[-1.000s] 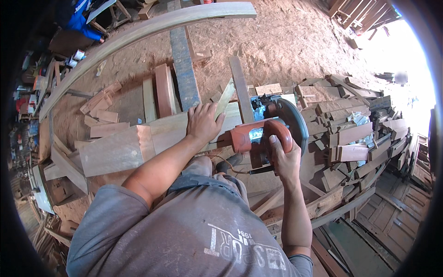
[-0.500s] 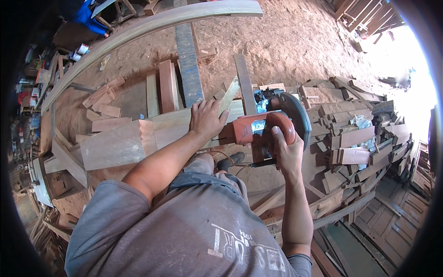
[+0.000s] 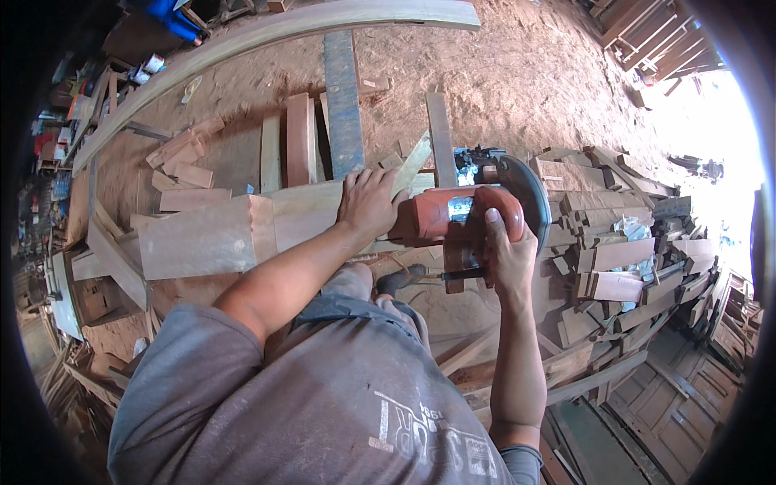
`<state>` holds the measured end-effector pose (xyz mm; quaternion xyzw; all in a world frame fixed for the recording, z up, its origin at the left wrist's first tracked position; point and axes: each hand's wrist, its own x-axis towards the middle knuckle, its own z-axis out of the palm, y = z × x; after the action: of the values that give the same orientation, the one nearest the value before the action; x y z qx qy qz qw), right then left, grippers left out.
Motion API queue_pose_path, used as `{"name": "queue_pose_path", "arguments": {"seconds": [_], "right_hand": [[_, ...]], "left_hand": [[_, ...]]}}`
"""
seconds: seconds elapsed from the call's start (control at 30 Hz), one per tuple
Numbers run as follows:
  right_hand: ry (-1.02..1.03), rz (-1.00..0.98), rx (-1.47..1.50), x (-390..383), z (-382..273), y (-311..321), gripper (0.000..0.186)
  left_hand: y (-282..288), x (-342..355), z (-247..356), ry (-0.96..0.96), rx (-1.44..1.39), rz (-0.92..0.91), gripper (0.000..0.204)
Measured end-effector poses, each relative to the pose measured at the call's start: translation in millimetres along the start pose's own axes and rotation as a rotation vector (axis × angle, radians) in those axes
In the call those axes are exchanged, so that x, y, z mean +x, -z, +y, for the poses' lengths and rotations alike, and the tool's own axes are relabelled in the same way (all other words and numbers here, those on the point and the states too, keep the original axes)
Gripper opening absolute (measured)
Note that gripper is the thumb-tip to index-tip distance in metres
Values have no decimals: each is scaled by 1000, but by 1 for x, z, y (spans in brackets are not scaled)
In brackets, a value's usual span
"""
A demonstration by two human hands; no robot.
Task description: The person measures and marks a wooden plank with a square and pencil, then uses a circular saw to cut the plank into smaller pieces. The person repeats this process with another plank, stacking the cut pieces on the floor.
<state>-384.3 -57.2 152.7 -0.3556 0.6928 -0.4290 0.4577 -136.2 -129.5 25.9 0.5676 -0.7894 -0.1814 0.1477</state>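
Observation:
My right hand point(image 3: 509, 250) is closed round the rear handle of a red circular saw point(image 3: 440, 212), with the thumb on top. The saw's dark round guard point(image 3: 529, 198) faces right, and its blade edge is hidden. My left hand point(image 3: 370, 202) presses on a long pale board point(image 3: 202, 238), fingers bent toward its far edge. Next to the left thumb, a thin pale wooden strip point(image 3: 417, 162) slants away to the far right; the hand appears to hold its near end, which is hidden. Beyond the saw, a narrow brown plank point(image 3: 440, 137) points away from me.
A blue-stained plank point(image 3: 343, 105) and a reddish beam point(image 3: 300, 141) lie beyond the board. One long plank point(image 3: 323, 18) crosses the far side. Offcuts point(image 3: 614, 255) are piled at right. Sawdust point(image 3: 517, 81) covers the ground; my foot point(image 3: 404, 279) shows below the saw.
The view has turned slightly. Both hands keep their grips, and the saw shows no clear movement along the board.

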Motion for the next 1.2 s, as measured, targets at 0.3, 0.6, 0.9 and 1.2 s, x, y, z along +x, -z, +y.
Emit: {"name": "queue_pose_path", "arguments": {"seconds": [0.3, 0.6, 0.9, 1.2], "right_hand": [[27, -8, -49, 14, -3, -4, 39], [-62, 13, -69, 30, -20, -16, 39], [44, -16, -110, 51, -23, -24, 41], [25, 6, -130, 66, -27, -33, 45]], "left_hand": [[-3, -3, -6, -36, -1, 51, 53], [-1, -1, -2, 34, -27, -12, 63], [1, -3, -2, 7, 9, 3, 59], [3, -1, -1, 54, 27, -38, 53]]}}
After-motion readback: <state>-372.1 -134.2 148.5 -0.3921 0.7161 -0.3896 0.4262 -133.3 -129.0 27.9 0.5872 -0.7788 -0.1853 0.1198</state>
